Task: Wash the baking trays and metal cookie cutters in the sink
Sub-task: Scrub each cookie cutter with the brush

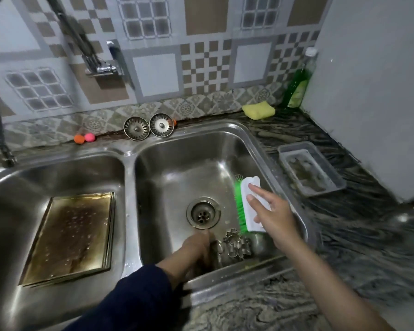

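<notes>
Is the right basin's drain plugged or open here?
Open. The drain shows its bare holes, and both strainer plugs stand out on the ledge behind the sink.

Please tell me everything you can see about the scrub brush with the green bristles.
The scrub brush has a white back that looks like plastic, with a wavy far end, and bright green bristles along its left edge. It stands tilted on its side inside the right sink basin, against the right wall, bristles facing the drain. The right hand holds it, fingers spread over the white back. Its near end is close to the metal cookie cutters; contact cannot be told.
</notes>
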`<state>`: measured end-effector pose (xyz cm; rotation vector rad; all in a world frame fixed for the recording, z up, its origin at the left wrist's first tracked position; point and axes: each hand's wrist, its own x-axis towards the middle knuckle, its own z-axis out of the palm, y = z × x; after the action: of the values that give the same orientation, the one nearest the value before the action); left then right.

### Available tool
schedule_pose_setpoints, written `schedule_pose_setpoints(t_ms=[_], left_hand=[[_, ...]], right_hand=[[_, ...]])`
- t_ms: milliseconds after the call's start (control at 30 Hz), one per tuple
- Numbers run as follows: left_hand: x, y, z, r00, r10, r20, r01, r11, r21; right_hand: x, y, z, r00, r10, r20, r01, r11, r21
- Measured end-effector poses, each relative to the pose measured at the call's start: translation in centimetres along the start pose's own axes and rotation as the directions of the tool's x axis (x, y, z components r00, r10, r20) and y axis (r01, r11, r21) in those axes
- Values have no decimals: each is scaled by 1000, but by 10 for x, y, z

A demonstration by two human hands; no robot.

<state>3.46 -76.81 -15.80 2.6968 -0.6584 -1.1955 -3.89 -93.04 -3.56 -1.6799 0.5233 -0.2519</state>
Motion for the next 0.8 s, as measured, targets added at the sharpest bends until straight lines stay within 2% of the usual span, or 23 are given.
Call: schedule_pose_setpoints(t_ms=[100,267,333,467,600,700,800], left_hand=[[4,2,0,989,-72,-127,72,997,-6],[2,0,-14,942,-117,-314,16,951,-308],[-3,2,-22,898,-150,-414,-77,873,-482],[-14,19,-32,830,-208,-517,-301,613,-730],[-28,40,-44,825,-197,-529,-419,413,-808],[-34,49,-50,816,-187,-547,-477,316,-820],[-35,53,-51,812,-202,-548,-504,231,-832]], right_hand=[[17,2,-31,999,-35,7,35,998,-60],[72,-25,-89,961,-253,-114,215,937,-274],[100,-32,-111,956,-276,-103,224,907,-357],[142,-18,-134,974,-226,-4,192,833,-519],[155,-1,-134,983,-184,16,157,782,-604],[153,7,-134,987,-161,7,128,756,-642],[151,6,-139,983,-179,-26,127,783,-609]])
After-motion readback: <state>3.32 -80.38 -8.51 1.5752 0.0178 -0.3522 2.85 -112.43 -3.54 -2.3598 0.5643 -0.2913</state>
